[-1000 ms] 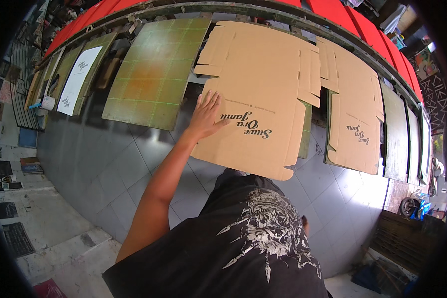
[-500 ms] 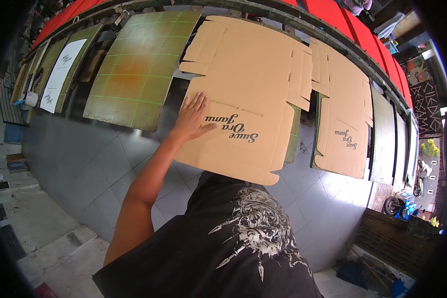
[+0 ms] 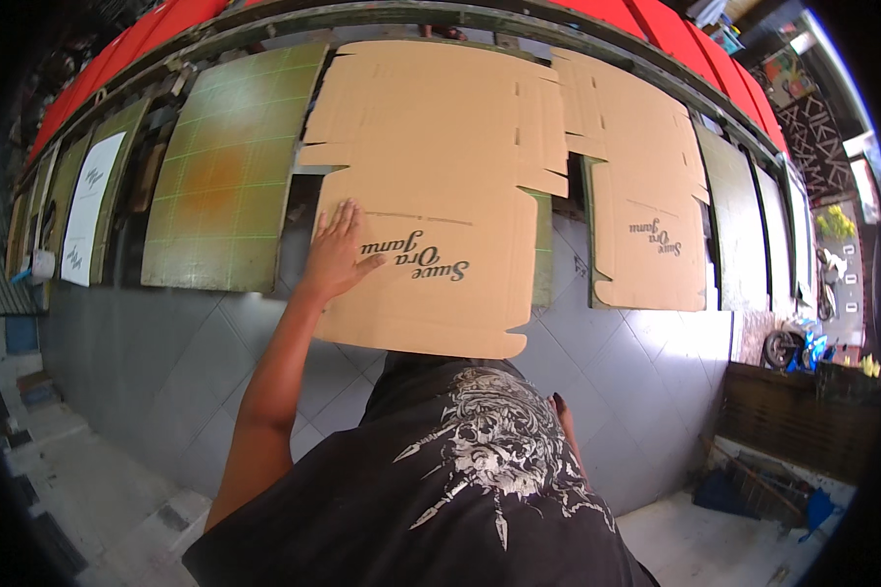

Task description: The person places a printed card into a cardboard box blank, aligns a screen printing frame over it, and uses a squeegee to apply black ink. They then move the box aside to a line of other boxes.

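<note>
My left hand [image 3: 339, 256] lies palm down, fingers stretched out, on a large flat die-cut cardboard sheet [image 3: 431, 132] with flaps and black printed lettering, resting on a board in front of me. A second printed cardboard sheet [image 3: 636, 166] lies on the board to the right. My right hand [image 3: 564, 416] is low beside my dark printed shirt [image 3: 431, 489], mostly hidden, so its fingers and anything in them cannot be made out.
Green gridded boards [image 3: 215, 196] line the rack, one at left bearing a white printed sheet [image 3: 93, 205]. Paler boards [image 3: 729, 215] stand at right. Red panels [image 3: 656, 29] run behind a rail. Grey tiled floor [image 3: 206, 391] is below; a blue motorbike [image 3: 803, 352] stands far right.
The view has shifted, moving the boards and sheets leftward in the picture. My left hand stays pressed flat on the cardboard. A little more of my right hand shows beside my hip now.
</note>
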A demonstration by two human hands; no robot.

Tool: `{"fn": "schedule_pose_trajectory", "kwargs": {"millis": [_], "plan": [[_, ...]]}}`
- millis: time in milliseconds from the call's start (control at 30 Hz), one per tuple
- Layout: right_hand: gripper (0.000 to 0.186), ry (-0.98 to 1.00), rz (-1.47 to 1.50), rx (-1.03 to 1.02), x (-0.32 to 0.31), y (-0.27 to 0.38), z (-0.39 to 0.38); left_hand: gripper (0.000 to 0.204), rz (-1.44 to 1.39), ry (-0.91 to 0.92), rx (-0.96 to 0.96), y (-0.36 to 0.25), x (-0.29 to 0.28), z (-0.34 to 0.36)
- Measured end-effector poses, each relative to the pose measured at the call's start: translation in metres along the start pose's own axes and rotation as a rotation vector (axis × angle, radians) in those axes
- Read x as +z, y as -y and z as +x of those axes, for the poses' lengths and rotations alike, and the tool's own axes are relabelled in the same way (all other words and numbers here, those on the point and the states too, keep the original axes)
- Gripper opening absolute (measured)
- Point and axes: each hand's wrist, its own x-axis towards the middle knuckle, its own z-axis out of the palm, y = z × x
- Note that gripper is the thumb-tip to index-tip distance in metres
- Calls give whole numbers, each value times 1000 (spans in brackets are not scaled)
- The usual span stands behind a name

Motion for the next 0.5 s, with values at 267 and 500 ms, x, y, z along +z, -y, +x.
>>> {"fn": "schedule_pose_trajectory", "kwargs": {"millis": [267, 500], "plan": [[57, -11, -24, 75, 0, 24, -15, 93, -112, 100, -42, -7, -17, 8], [57, -33, 35, 113, 13, -14, -17, 99, -117, 14, 108, -130, -31, 38]]}}
